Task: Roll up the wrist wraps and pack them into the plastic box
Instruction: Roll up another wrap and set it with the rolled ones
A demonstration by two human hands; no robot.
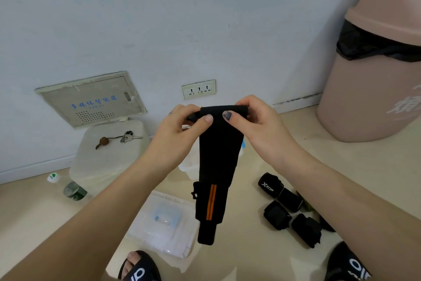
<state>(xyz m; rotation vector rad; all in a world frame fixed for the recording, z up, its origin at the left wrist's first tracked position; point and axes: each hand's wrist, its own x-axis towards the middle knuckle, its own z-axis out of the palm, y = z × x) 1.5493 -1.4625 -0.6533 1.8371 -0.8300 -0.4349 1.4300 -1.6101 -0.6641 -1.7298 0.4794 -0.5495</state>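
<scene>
A single head-worn wide-angle view looks forward and down, close over the floor (250, 258).

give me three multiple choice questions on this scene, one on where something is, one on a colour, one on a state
1. Where do the keys lie?
A. on the white box by the wall
B. on the clear lid
C. beside the pink bin

2. What colour are the two stripes on the hanging wrist wrap?
A. blue
B. orange
C. white

3. How is the wrist wrap held?
A. fully rolled in one hand
B. flat on the floor
C. top edge pinched by the left hand and right hand, rest hanging down

Answers:
1 A, they rest on the white box top.
2 B, both lines show orange on black.
3 C, both thumbs press the top fold.
</scene>
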